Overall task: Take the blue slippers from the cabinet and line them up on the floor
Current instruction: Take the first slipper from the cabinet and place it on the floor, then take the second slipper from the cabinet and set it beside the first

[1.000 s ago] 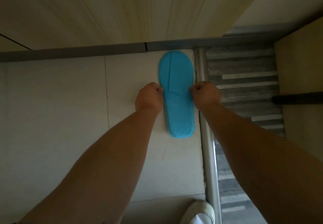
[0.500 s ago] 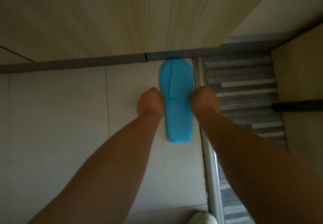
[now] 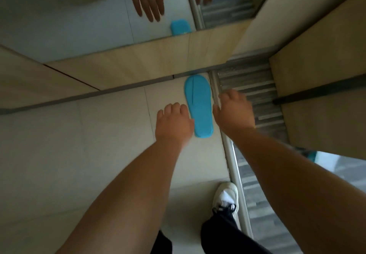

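A flat blue slipper (image 3: 199,103) lies on the pale tile floor (image 3: 79,154), its toe against the grey skirting of the wooden wall panel. My left hand (image 3: 174,121) hovers just left of its heel, fingers loosely apart and holding nothing. Just right of the slipper, over the metal strip, is my right hand (image 3: 233,111), also holding nothing. The mirror (image 3: 59,25) above reflects both hands with spread fingers and the slipper's toe. Only this one slipper shape is visible.
A metal threshold strip (image 3: 230,154) runs along the slipper's right side, with grey striped flooring (image 3: 253,83) beyond it. A wooden cabinet door (image 3: 320,119) with a black handle (image 3: 316,93) stands at the right. My white shoe (image 3: 226,196) rests near the strip.
Both hands have let go of the slipper's sides and drawn back slightly with fingers opened. The view has tilted up, so the mirror now shows.
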